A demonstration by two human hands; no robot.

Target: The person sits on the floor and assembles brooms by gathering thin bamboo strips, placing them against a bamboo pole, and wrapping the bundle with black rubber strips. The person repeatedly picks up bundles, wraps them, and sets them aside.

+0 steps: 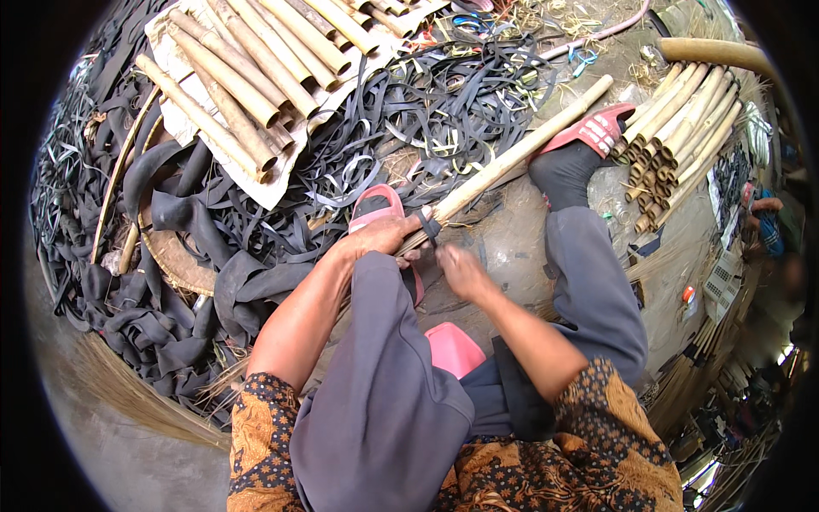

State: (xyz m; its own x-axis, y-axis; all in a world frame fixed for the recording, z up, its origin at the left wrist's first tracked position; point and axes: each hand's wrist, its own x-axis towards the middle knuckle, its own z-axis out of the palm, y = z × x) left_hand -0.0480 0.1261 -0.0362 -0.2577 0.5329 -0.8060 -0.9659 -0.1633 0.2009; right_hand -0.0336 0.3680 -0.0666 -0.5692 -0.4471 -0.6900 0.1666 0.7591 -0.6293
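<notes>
A pale bamboo pole [520, 155] slants from the middle of the view up to the right, its far part beside my red-sandalled right foot. At its near end my left hand [382, 235] is wrapped round the pole and some thin stalks, which run back under my arm. A black rubber strip [431, 226] loops round this spot just past my left fingers. My right hand [465, 271], slightly blurred, is closed on the strip's lower end, close to the pole. The stalks are mostly hidden by my knee and forearm.
Bamboo tubes [247, 68] lie on a pale sheet [271, 189] at the upper left. Tangled black rubber strips [444, 94] spread across the floor. More bamboo tubes [682, 128] are stacked at right. A round woven tray [175, 256] sits at left; a pink plastic seat [454, 348] is below me.
</notes>
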